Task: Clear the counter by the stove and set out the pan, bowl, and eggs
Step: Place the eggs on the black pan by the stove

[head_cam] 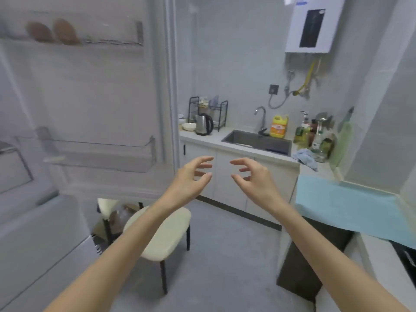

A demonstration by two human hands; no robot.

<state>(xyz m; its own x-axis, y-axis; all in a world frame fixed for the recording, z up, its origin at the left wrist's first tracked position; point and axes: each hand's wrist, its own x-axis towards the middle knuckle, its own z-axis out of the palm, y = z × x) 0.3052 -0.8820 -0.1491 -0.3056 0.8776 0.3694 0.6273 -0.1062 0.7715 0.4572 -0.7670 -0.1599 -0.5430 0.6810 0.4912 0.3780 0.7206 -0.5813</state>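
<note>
Left hand [191, 179]: ours is up in mid-air in front of the cupboard doors, fingers loosely curled like a claw, holding nothing.
Right hand [255, 176]: same deal, just beside the left one with a gap between the fingertips. It's loosely curled with nothing in it.
Chair [166, 230]: cream seat, dark legs, on the floor right under our left forearm.
Blue mat [346, 206]: spread over the worktop [378, 255] on our right, with its near edge hanging over the front.
Stove [405, 255]: only a black corner shows at the right edge, just beside the mat.
Eggs [51, 31]: two brown ones, pretty blurry, in the top shelf of the open fridge door [101, 97], way up on our left and well apart from both hands.
Bowl [189, 126]: small white one on the far worktop [202, 137], just beside the kettle [203, 124].
Rack [208, 109]: black wire thing behind the kettle.
Sink [258, 140]: set into the far worktop, tap [261, 118] behind it, yellow bottle [278, 127] next to the tap.
Rag [306, 157]: blue, crumpled at the worktop edge right of the sink, in front of a bunch of bottles [315, 136].
Water heater [313, 25]: white box high on the wall above the sink.
</note>
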